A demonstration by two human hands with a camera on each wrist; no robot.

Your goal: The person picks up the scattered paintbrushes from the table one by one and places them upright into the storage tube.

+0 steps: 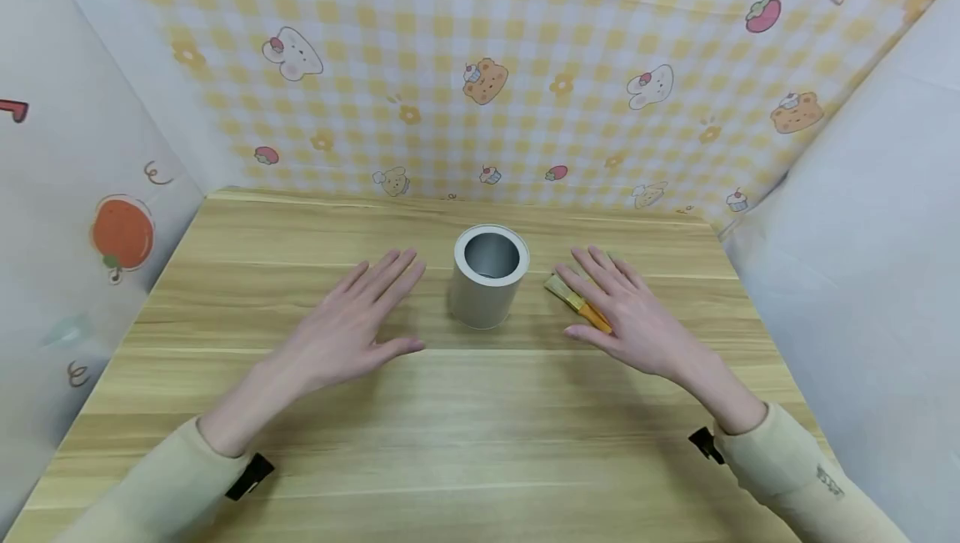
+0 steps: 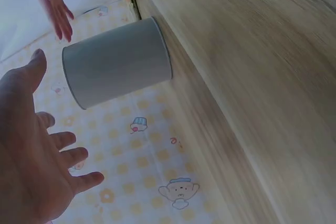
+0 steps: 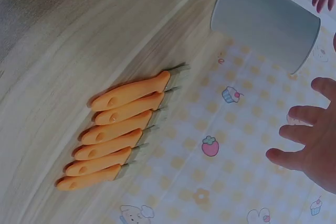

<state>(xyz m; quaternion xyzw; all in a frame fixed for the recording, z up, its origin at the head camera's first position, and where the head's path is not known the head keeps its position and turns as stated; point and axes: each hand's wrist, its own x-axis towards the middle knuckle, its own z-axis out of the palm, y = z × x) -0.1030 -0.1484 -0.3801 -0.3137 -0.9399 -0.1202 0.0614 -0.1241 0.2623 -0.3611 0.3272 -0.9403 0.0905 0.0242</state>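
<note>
A light grey cylindrical holder (image 1: 480, 305) with a thick rim stands upright on the wooden table, its inside looking bare. My left hand (image 1: 352, 322) hovers to the left of it, fingers straight and thumb spread, holding nothing. On the other side my right hand (image 1: 626, 314) is held over a row of paintbrushes, fingers extended, also holding nothing. One paintbrush (image 1: 595, 318) with an orange handle shows beside its thumb; the hand hides the others in the head view. The right wrist view shows several orange-handled paintbrushes (image 3: 115, 136) lying side by side, handles toward the person.
The wooden table (image 1: 465, 434) reaches back to a yellow checked cloth (image 1: 420, 67) with cartoon prints. White sheets hang at the left (image 1: 60, 193) and right (image 1: 862, 259). A dark clip-like piece (image 1: 250, 476) sits at the left cuff, another (image 1: 706, 444) at the right.
</note>
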